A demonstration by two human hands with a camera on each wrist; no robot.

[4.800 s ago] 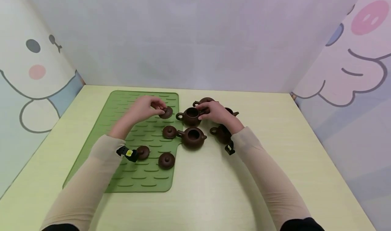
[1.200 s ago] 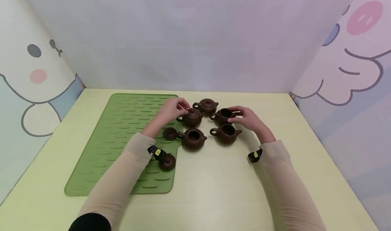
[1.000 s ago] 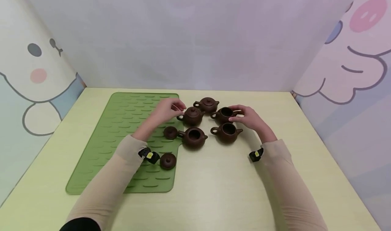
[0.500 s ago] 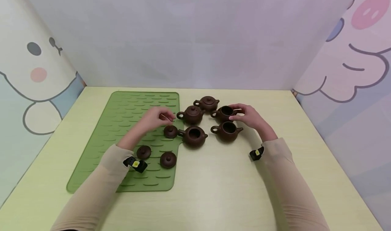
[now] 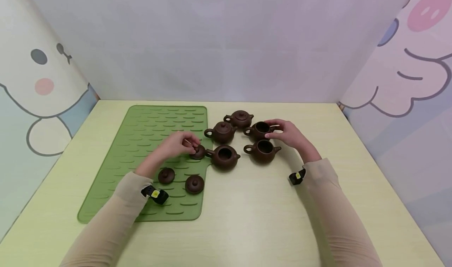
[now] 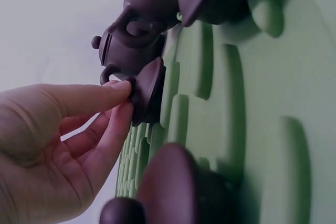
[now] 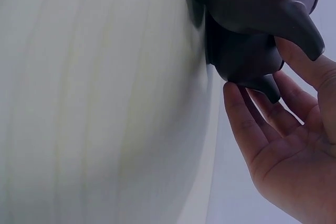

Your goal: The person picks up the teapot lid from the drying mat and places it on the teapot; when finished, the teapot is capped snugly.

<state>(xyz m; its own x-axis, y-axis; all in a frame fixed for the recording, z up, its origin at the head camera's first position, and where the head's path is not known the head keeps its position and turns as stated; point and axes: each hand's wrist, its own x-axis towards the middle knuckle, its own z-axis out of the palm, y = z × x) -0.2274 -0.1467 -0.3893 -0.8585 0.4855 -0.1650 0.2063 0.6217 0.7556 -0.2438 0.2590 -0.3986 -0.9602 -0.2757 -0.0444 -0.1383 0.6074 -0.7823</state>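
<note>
On the green mat, my left hand [image 5: 176, 145] pinches the knob of a dark brown teapot lid [image 5: 199, 153] between thumb and fingertips; the left wrist view shows this lid [image 6: 149, 90] tilted on edge by the camera's angle. My right hand [image 5: 288, 135] holds an open teapot [image 5: 257, 132] at its spout side, thumb on the near side and fingers behind. In the right wrist view the spout [image 6: 131, 27] of no other pot hides that hand's fingertips [image 7: 233, 90]. Another open teapot [image 5: 263, 156] stands just in front, and a third [image 5: 224, 163] sits by the mat's edge.
Two lidded teapots stand behind, one nearer [image 5: 223, 133] and one at the back [image 5: 240, 120]. Two more lids, one at left [image 5: 166, 176] and one at right [image 5: 194, 185], lie on the green mat [image 5: 148, 122]. Pale walls enclose the table [image 5: 254, 224].
My left hand set a lid on the middle teapot, let go, drew back and took the knob of another lid. My right hand moved from that teapot to the open one at right.
</note>
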